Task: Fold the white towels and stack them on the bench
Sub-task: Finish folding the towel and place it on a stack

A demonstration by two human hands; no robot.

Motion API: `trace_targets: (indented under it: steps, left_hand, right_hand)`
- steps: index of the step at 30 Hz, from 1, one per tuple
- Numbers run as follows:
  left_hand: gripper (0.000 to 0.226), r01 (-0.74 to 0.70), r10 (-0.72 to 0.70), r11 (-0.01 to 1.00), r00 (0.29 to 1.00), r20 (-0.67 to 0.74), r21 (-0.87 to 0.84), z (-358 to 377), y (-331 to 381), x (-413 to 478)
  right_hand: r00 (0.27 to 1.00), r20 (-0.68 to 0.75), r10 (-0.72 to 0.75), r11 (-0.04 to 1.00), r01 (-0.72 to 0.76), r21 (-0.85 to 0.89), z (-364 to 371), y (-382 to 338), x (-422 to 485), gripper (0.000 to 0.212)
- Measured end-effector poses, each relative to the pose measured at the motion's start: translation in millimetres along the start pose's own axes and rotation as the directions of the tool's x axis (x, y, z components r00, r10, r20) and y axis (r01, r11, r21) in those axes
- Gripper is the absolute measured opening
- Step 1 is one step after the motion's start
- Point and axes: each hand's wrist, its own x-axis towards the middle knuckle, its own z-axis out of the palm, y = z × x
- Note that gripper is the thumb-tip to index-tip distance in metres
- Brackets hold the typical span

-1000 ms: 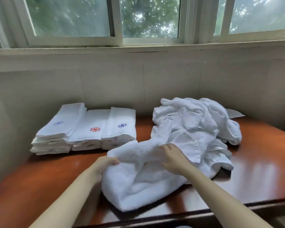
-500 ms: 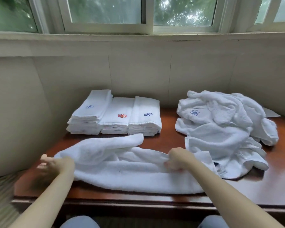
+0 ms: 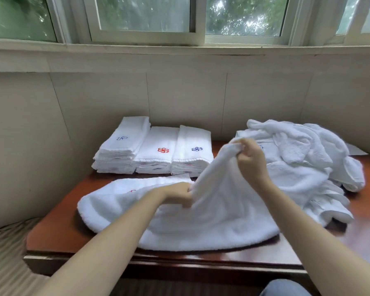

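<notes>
A white towel (image 3: 212,223) lies spread across the front of the reddish wooden bench (image 3: 58,229). My left hand (image 3: 179,194) grips a fold of it near the middle, low over the bench. My right hand (image 3: 251,162) pinches its right end and holds it lifted above the bench. Three stacks of folded white towels (image 3: 154,150) with blue and red flower marks stand side by side at the back left. A heap of unfolded white towels (image 3: 303,159) sits at the back right, behind my right hand.
A pale wall (image 3: 179,99) runs close behind the bench, with a window sill above it. The bench's left end stops near a striped floor (image 3: 4,253). A blue-clad knee (image 3: 284,288) shows below the front edge.
My left hand has moved from the towel's left end to its middle. My right hand has lifted the towel's right end up off the bench. The view has shifted closer.
</notes>
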Motion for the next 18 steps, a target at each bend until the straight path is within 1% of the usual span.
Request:
trace_targets:
  steps: [1,2,3,4,6,7,8,9,10,12,13,14,15,16,17,18]
  left_hand:
    - [0.033,0.105,-0.108,0.994,0.99,0.093,0.042,-7.9,-1.7,-1.5]
    - [0.031,0.226,-0.232,0.973,0.96,0.158,0.054,-16.4,-5.2,-4.8]
    - [0.034,0.331,-0.338,0.941,0.92,0.198,0.069,-24.9,-10.9,-7.5]
    - [0.043,0.413,-0.424,0.906,0.882,0.204,0.095,-33.2,-18.3,-10.0]
    - [0.077,0.527,-0.565,0.821,0.803,0.19,0.219,-48.3,-30.0,-19.6]
    - [0.089,0.553,-0.608,0.788,0.766,0.208,0.27,-53.7,-33.2,-25.2]
    - [0.093,0.565,-0.633,0.77,0.732,0.251,0.296,-57.2,-35.1,-30.6]
    - [0.09,0.578,-0.655,0.754,0.696,0.294,0.311,-58.9,-35.2,-36.7]
    - [0.083,0.598,-0.678,0.735,0.657,0.331,0.318,-59.5,-34.9,-41.7]
    - [0.07,0.639,-0.694,0.717,0.617,0.37,0.279,-56.8,-35.6,-50.0]
    - [0.074,0.661,-0.694,0.713,0.619,0.367,0.232,-54.1,-36.9,-53.1]
    - [0.087,0.681,-0.696,0.708,0.626,0.353,0.188,-50.6,-39.1,-54.8]
    - [0.099,0.7,-0.703,0.698,0.632,0.326,0.149,-47.0,-41.6,-55.6]
    - [0.104,0.72,-0.716,0.685,0.633,0.295,0.117,-43.6,-44.4,-56.6]
    - [0.104,0.738,-0.734,0.668,0.632,0.248,0.098,-40.7,-47.7,-56.3]
    - [0.097,0.741,-0.743,0.664,0.641,0.193,0.101,-38.0,-51.7,-55.2]
  right_hand:
    - [0.997,-0.063,0.046,0.998,-0.044,0.036,-11.0,-2.1,7.6,0.028]
    - [0.989,-0.126,0.074,0.997,-0.07,0.04,-21.4,-1.9,15.7,0.03]
    - [0.981,-0.179,0.08,0.997,-0.079,0.011,-30.7,-1.1,23.4,0.03]
    - [0.973,-0.218,0.071,0.996,-0.082,-0.041,-39.1,0.8,31.0,0.03]
    - [0.964,-0.258,0.067,0.984,-0.107,-0.146,-51.6,4.6,42.2,0.03]
    - [0.963,-0.262,0.069,0.973,-0.123,-0.193,-55.4,6.4,46.4,0.03]
    - [0.966,-0.249,0.068,0.961,-0.131,-0.244,-57.4,7.1,49.3,0.029]
    - [0.974,-0.216,0.073,0.944,-0.137,-0.299,-57.5,7.7,50.9,0.029]
    - [0.983,-0.161,0.091,0.921,-0.145,-0.362,-55.6,9.2,51.4,0.028]
    - [0.981,-0.021,0.194,0.825,-0.174,-0.537,-47.1,15.3,46.6,0.028]
    - [0.961,0.04,0.275,0.752,-0.189,-0.632,-41.0,18.5,40.4,0.029]
    - [0.928,0.087,0.363,0.671,-0.196,-0.715,-34.7,21.3,31.8,0.032]
    - [0.889,0.128,0.44,0.593,-0.181,-0.785,-27.8,24.2,21.8,0.036]
    - [0.852,0.172,0.495,0.529,-0.138,-0.837,-20.4,27.2,11.1,0.038]
    - [0.82,0.223,0.527,0.485,-0.075,-0.871,-11.9,30.9,0.3,0.04]
    - [0.794,0.281,0.539,0.458,0.004,-0.889,-2.3,34.9,-10.4,0.041]
